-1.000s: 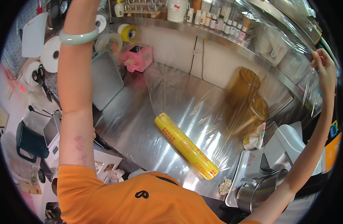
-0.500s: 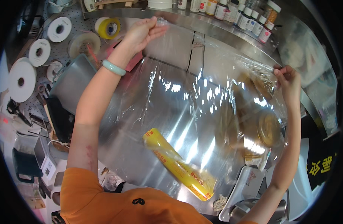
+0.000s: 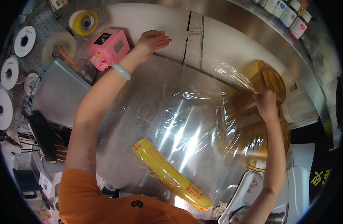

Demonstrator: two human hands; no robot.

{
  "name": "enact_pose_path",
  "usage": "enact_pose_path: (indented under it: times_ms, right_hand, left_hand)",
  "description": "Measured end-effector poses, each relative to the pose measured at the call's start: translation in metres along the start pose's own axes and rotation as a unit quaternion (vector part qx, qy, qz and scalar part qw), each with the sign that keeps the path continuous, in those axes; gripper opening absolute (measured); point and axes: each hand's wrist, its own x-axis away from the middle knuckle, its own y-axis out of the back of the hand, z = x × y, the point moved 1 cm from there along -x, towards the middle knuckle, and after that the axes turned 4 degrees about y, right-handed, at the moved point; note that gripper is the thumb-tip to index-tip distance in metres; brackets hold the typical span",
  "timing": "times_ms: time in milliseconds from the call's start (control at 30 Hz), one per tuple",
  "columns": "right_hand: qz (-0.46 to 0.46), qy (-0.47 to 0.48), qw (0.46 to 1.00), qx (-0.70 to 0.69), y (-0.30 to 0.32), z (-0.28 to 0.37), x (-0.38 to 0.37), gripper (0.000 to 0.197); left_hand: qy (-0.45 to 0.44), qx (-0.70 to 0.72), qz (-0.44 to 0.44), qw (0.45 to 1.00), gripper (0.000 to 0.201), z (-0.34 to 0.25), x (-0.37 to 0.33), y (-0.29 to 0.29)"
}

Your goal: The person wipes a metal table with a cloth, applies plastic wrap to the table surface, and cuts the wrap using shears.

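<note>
A wide sheet of clear plastic film [image 3: 186,98] spreads over the steel worktop [image 3: 119,112], wrinkled and shiny with reflected light. My left hand [image 3: 153,44] is raised over its far left part, fingertips together at what looks like the film's edge; the faint film there is hard to make out. In my right hand [image 3: 266,104], closed at the far right, is a gathered corner of the film. Nearer my body lies a yellow film roll [image 3: 171,175] with red print, set aslant. Amber see-through containers [image 3: 274,84] stand beside and partly behind my right hand and forearm.
A pink device [image 3: 111,48] stands beyond my left wrist. Tape rolls [image 3: 83,22] and ribbon spools [image 3: 25,41] line the left, near a grey-green tray [image 3: 61,95]. Small bottles [image 3: 287,16] stand on the far right shelf. A white scale-like appliance [image 3: 253,186] sits at lower right.
My right hand has come left and nearer with its corner of film. My left hand has lowered slightly. The film hangs lower and looser, and the view has shifted, showing more of the pink device.
</note>
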Motion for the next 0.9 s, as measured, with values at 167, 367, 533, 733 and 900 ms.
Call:
enact_pose_path:
  times_ms: [167,367,533,733,900]
  right_hand:
    - [-0.052,-0.093,0.992,0.061,-0.088,-0.047,-0.024,0.016]
    - [-0.015,-0.174,0.982,0.077,-0.16,-0.068,-0.038,0.011]
    - [-0.058,-0.202,0.976,0.059,-0.197,-0.095,-0.05,0.012]
    - [-0.109,-0.311,0.944,0.021,-0.236,-0.105,-0.045,0.017]
    - [-0.094,-0.337,0.933,0.083,-0.271,-0.111,-0.043,0.018]
  left_hand:
    - [0.016,-0.045,-0.083,0.995,0.022,0.048,-0.043,-0.006]
    - [0.11,-0.261,-0.203,0.937,0.025,0.078,-0.088,-0.016]
    - [0.179,0.087,-0.22,0.955,0.024,0.109,-0.106,-0.029]
    - [0.029,-0.041,-0.218,0.975,0.019,0.154,-0.115,-0.047]
    - [-0.146,-0.325,-0.15,0.922,0.016,0.199,-0.112,-0.047]
